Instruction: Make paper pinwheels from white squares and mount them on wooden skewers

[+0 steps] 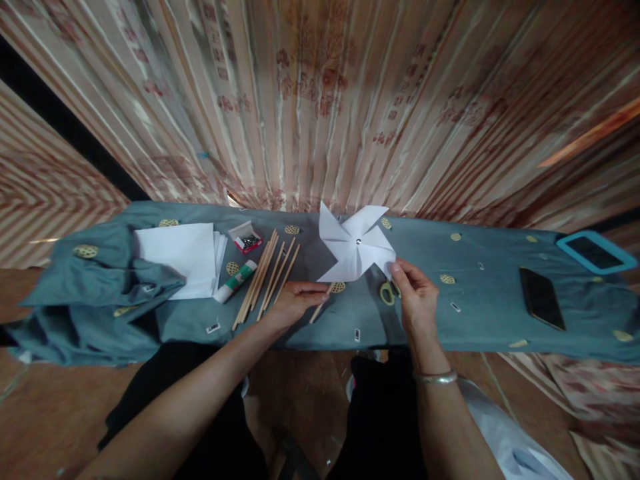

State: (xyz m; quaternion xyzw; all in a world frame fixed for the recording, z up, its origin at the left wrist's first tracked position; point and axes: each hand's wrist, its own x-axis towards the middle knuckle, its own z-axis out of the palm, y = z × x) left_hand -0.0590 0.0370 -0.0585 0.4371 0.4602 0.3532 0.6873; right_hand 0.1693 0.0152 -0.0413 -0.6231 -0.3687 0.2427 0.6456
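A white paper pinwheel [356, 250] with a shiny pin at its centre is held above the cloth-covered table. Its wooden stick [319, 312] shows below the blades, gripped between the fingers of my left hand [300, 300]. My right hand [414, 287] pinches the tip of the lower right blade between thumb and fingers. Just under that blade, partly hidden by my right hand, lie scissors with a yellow-green handle [387, 293]. Left of my left hand, several loose wooden sticks [257, 283] lie on the cloth.
A stack of white paper [177, 257], a green-and-white glue stick [237, 281] and a small open box of pins [245, 239] lie at the left. A black phone [542, 298] and a blue-framed tablet [596, 252] lie at the right. A patterned curtain [320, 100] hangs behind the table.
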